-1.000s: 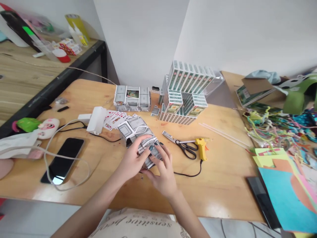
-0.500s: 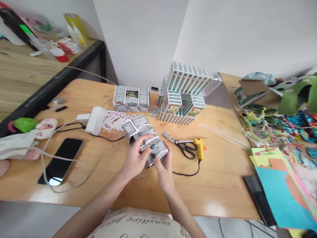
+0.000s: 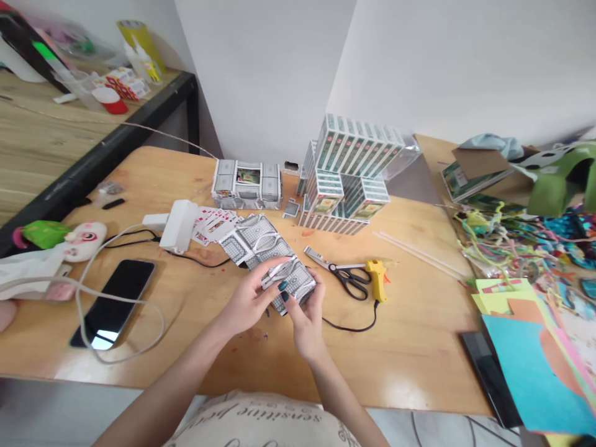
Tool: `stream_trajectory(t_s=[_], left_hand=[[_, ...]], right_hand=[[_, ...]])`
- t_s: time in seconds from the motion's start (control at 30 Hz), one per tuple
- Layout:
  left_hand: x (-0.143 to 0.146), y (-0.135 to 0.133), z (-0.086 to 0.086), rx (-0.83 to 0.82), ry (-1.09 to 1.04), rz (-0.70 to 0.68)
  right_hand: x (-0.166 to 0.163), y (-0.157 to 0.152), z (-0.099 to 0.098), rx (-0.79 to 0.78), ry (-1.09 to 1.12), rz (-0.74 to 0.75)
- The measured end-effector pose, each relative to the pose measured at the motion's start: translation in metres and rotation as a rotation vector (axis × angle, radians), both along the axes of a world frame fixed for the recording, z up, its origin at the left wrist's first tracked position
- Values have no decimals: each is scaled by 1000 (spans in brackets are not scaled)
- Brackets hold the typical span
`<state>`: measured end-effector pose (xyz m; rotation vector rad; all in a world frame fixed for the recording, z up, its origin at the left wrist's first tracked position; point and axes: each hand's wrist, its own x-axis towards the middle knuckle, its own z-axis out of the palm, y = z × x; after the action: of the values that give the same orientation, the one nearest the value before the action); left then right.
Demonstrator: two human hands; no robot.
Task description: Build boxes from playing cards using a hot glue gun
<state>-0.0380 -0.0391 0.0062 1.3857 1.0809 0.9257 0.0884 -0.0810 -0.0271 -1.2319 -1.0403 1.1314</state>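
Note:
Between my hands is a box-like piece built from grey-patterned playing cards (image 3: 263, 239), tilted over the table. My left hand (image 3: 254, 295) grips its near left side, thumb on top. My right hand (image 3: 305, 316) holds the near right end, fingers curled round the edge and thumb pressing the upper face. Behind the piece lie loose face-up playing cards (image 3: 209, 225). A similar finished-looking card box (image 3: 248, 185) stands farther back. To the right are black-handled scissors (image 3: 347, 276) and a yellow hot glue gun (image 3: 377, 280) with a black cord. The underside of the held piece is hidden.
A stack of card packs (image 3: 356, 149) rises at the back. White glue sticks (image 3: 416, 254) lie to the right, near coloured paper (image 3: 531, 366). On the left are a smartphone (image 3: 114, 304), a looped white cable (image 3: 162, 323) and a white power adapter (image 3: 179, 226).
The card piece has turned slightly, its far left end swinging left and its flap spreading more open. My left hand has shifted a little left and down; both hands still hold it.

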Motion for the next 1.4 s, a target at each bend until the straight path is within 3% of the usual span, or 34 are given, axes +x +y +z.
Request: stream_trajectory(t_s=[0.4, 0.6, 0.77, 1.0, 1.4], left_hand=[[6, 2, -2, -10, -21, 53], [9, 6, 0, -25, -27, 63], [10, 9, -3, -29, -29, 72], [7, 9, -11, -81, -58, 74], [10, 13, -11, -82, -67, 93]], right_hand=[[0, 8, 0, 5, -18, -33], [-12, 13, 6, -21, 24, -180], [-22, 13, 4, 16, -63, -268], [-22, 12, -4, 33, -51, -221], [-18, 21, 3, 8, 17, -205]])
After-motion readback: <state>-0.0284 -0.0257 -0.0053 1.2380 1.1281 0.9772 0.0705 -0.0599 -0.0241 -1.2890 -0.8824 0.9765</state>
